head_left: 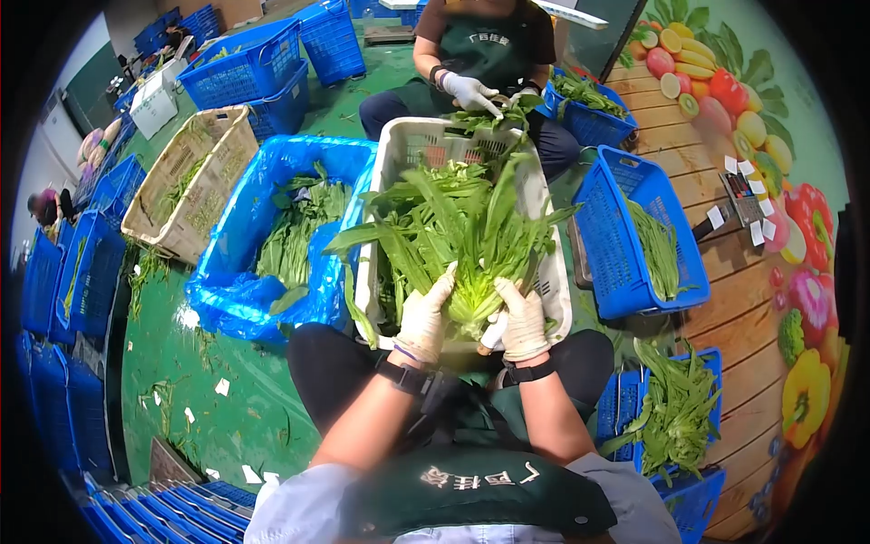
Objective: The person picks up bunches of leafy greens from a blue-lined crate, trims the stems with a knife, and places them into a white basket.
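Note:
A head of long-leaf lettuce (471, 290) is between my two gloved hands, its leaves fanning away from me and its pale base toward me. My left hand (424, 315) grips it from the left, thumb against the stalks. From the right, my right hand (521, 319) closes on the same head. A short white object with a brown end (493, 334), perhaps a knife handle, sticks out beside my right palm; the rest of it is hidden. Beneath is a white plastic crate (366, 299) with more loose leafy greens (426, 204) inside.
Left of the crate stands a blue-lined bin (245, 204) holding leaves. Blue crates (603, 263) of greens stand on the right, one heaped with lettuce (675, 408). Across from me sits a co-worker with gloved hands (471, 93) on greens. Scraps litter the green floor (236, 426).

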A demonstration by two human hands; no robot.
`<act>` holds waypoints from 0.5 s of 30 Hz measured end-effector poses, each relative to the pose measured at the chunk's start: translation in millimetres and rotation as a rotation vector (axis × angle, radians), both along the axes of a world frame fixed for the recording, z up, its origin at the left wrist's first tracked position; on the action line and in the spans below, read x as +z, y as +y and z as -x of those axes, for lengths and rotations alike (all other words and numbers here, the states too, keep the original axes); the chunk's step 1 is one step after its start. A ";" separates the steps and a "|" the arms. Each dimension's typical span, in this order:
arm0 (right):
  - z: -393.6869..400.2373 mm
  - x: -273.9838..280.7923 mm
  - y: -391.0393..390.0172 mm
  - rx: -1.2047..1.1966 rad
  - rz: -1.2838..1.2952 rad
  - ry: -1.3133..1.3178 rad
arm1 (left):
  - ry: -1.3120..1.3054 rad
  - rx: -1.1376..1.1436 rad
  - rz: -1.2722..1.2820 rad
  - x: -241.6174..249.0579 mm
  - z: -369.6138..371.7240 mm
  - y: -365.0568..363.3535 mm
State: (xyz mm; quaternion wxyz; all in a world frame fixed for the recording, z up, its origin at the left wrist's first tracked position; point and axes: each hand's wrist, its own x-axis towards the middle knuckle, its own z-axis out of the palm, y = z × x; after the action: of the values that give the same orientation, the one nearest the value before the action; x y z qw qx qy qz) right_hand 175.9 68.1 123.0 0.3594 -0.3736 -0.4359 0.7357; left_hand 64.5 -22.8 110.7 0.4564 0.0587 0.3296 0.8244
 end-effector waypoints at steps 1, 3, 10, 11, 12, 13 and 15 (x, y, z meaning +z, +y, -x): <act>0.1 0.4 -2.1 -0.002 0.014 0.002 | 0.019 0.010 0.010 -2.1 -1.7 0.0; -1.0 -2.0 -4.2 0.026 -0.003 -0.027 | 0.094 -0.085 0.069 -16.3 -4.2 -0.5; -18.5 -20.2 -26.5 0.226 -0.459 -0.127 | -0.114 -0.060 -0.002 -14.4 -14.6 6.3; -13.1 -27.7 -26.4 0.238 -0.800 -0.192 | -0.116 -0.115 0.020 -20.2 -22.6 9.6; -27.7 -30.7 -36.1 0.233 -0.292 -0.264 | -0.119 -0.174 0.042 -26.6 -29.1 11.4; -38.4 -30.3 -32.4 0.220 -0.226 -0.236 | -0.002 -0.258 -0.025 -33.4 -30.6 12.7; -60.6 2.2 -25.9 0.257 -0.097 -0.157 | -0.107 -0.299 -0.124 -17.1 -23.9 9.2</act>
State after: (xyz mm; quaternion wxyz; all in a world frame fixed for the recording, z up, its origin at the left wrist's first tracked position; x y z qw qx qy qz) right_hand 236.5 42.2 125.2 0.2446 -0.3533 -0.5421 0.7222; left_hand 88.3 -13.6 93.7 0.5865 0.0912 0.2411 0.7679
